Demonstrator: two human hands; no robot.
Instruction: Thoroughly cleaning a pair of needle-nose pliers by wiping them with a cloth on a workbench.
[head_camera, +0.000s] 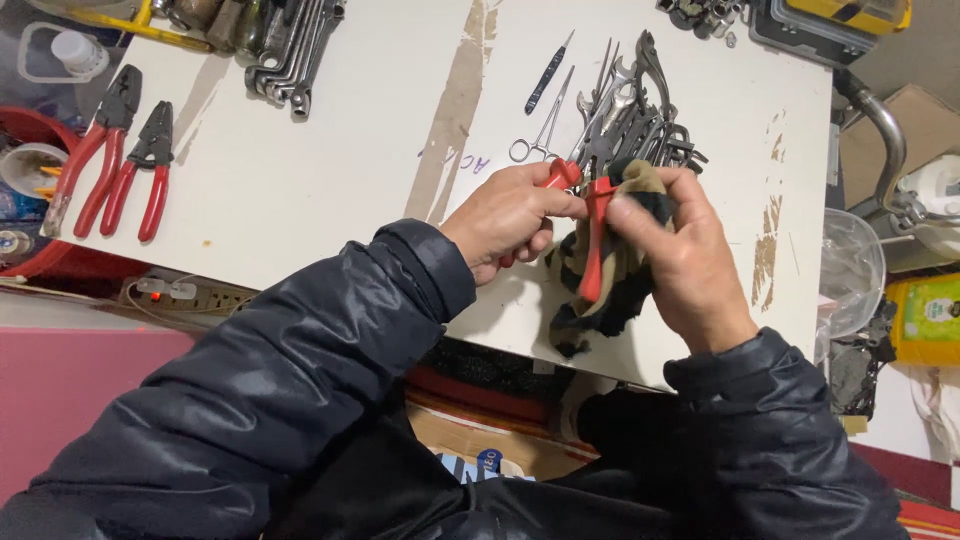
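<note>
- The left hand (505, 218), at centre frame, is clenched around one red handle of a red-handled tool (592, 240).
- The right hand (678, 255), just right of it, presses a dark and tan rag (600, 300) against the tool's other handle, fingers wrapped over the cloth.
- Tool and rag sit between the two hands, above the white surface (300, 180).
- A heap of metal tools (625, 120) lies just above the hands; two red pliers (120, 150) lie at upper left.
</note>
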